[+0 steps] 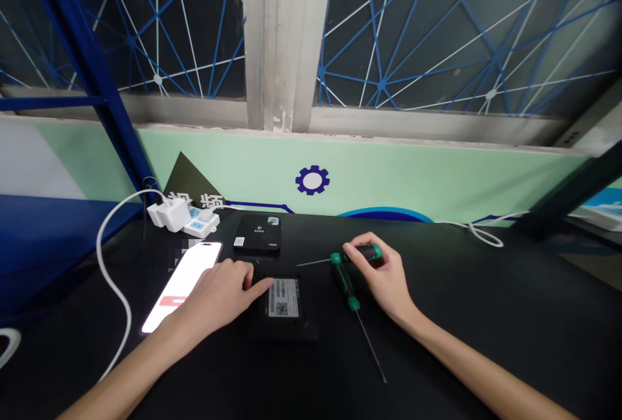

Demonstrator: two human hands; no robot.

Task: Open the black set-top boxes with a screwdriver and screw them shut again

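My left hand (221, 293) is at the left edge of a flat black box (308, 326), its thumb lying on the box's top and its other fingers curled in beside it. The box bears a white printed label (283, 298) with a square code. My right hand (381, 271) is closed around the black and green handle of a screwdriver (368, 253), whose thin shaft points left above the box's far side. Just under that hand, a second green and black screwdriver (346, 284) lies on the table with its tip toward me.
Behind the labelled box lies another black box (257, 233) with small stickers. A lit phone (187, 284) lies left, partly under my left forearm. A power strip (200, 222) with a white plug and a white cable (101, 258) is at back left. Another cable (486, 235) lies at back right.
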